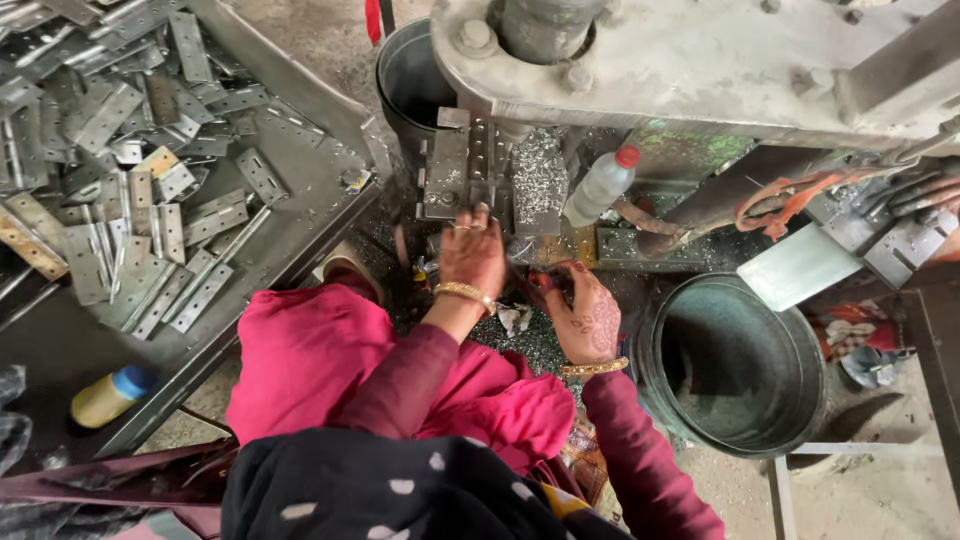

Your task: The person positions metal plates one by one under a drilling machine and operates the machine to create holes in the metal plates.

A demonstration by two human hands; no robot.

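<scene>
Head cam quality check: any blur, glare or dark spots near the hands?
Head view: even daylight, no harsh glare; left hand and right hand fairly sharp; the shavings beneath them sit in shadow; bucket interior is dark; hinge pile shows mild sheen; edges bend slightly.

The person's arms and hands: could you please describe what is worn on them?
Both arms wear dark maroon sleeves. The left hand has a gold bangle at the wrist and a ring. The right hand has a gold bangle and a dark henna pattern on its back.

Your sleeves [640, 460] run maroon over a bright pink lap [310, 365], gold bangles [462, 292] glinting; your right hand [588, 318] shows reddish, perhaps henna, patterning; grey hinges [130, 200], a white red-capped bottle [600, 185].
</scene>
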